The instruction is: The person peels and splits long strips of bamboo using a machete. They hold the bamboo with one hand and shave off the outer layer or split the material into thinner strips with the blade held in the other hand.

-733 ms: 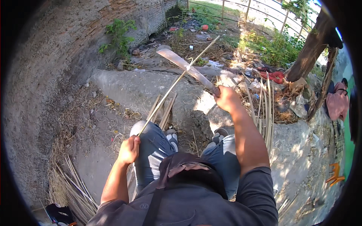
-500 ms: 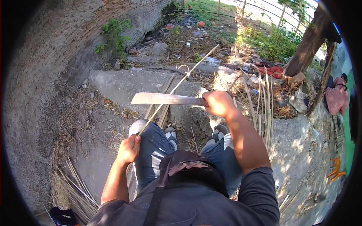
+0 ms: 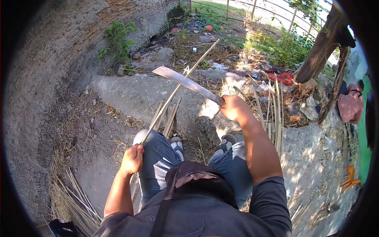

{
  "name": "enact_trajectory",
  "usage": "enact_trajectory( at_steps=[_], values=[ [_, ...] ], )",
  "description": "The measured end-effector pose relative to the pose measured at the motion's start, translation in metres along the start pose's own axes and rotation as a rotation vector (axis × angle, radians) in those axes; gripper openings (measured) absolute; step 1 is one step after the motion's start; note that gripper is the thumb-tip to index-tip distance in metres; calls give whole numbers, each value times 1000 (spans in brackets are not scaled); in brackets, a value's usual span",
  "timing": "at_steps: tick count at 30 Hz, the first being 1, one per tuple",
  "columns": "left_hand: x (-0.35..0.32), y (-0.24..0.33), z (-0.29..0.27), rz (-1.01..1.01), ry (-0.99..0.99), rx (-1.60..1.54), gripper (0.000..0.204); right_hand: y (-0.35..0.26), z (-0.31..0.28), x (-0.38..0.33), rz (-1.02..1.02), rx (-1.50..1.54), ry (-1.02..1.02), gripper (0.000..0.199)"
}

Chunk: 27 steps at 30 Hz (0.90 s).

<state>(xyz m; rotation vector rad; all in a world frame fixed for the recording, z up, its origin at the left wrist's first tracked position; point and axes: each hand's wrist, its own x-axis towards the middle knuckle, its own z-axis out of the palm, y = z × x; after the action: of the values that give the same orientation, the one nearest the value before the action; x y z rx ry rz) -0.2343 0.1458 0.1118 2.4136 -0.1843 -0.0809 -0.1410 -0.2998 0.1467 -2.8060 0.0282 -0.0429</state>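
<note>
My right hand [image 3: 233,107] grips the handle of a long machete [image 3: 185,82], its blade raised and pointing up-left over a concrete slab [image 3: 130,94]. My left hand [image 3: 133,158] rests by my left knee and holds the near end of a long thin bamboo strip [image 3: 179,87]. The strip runs away from me, up and to the right, and crosses under the blade. A few shorter cut strips [image 3: 167,118] lean against the slab in front of my knees.
A bundle of split strips [image 3: 73,201] lies on the dirt at lower left. More strips [image 3: 274,114] stand at the right by a tree trunk [image 3: 319,51]. A brick wall [image 3: 79,35] curves along the left. A person in a pink top [image 3: 349,104] crouches at far right.
The machete went from raised to lying level across the strip, and is now lifted again with its tip up-left. My left hand has kept its hold by the knee.
</note>
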Motion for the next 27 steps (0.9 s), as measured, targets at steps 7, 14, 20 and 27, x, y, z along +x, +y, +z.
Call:
enact_trajectory(
  at_steps=[7, 14, 20, 27],
  values=[
    [-3, 8, -3, 52, -8, 151, 33, -51, 4, -9, -429, -300, -137, 17],
    [-5, -5, -3, 65, -11, -45, 38, 25, 5, 17, 26, 254, 137, 21],
    [-3, 0, 0, 71, 4, 20, 33, 5, -9, -3, -23, -32, -23, 23],
    [-2, 15, -1, 104, -12, 173, 31, -44, 3, -11, -405, -279, -146, 20]
  ],
)
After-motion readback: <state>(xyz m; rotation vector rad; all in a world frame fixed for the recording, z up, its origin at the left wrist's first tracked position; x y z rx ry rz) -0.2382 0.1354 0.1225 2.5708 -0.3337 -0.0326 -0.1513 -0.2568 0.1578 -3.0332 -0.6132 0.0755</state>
